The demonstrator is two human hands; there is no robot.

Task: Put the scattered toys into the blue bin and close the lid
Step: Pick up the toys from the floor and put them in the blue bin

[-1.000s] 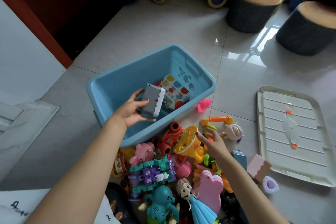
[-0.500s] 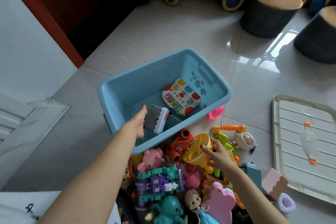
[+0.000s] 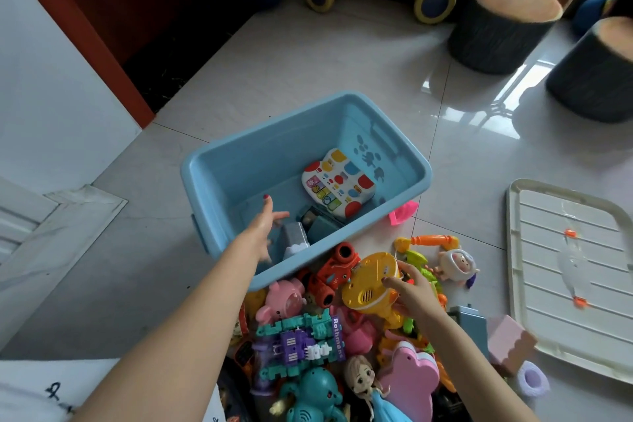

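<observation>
Now the left hand [image 3: 262,228] hangs over the bin [image 3: 219,181] with fingers spread and holding nothing, just above a grey block [image 3: 294,240] lying inside near a keyboard toy [image 3: 337,183]. Beside the bin's near wall, the right hand [image 3: 412,295] curls its fingers round a yellow toy [image 3: 371,281] atop the toy pile. Well off to the right, the lid [image 3: 565,271] lies flat on the floor.

left hand [image 3: 263,228] open, right hand [image 3: 412,295] fingers curled
</observation>
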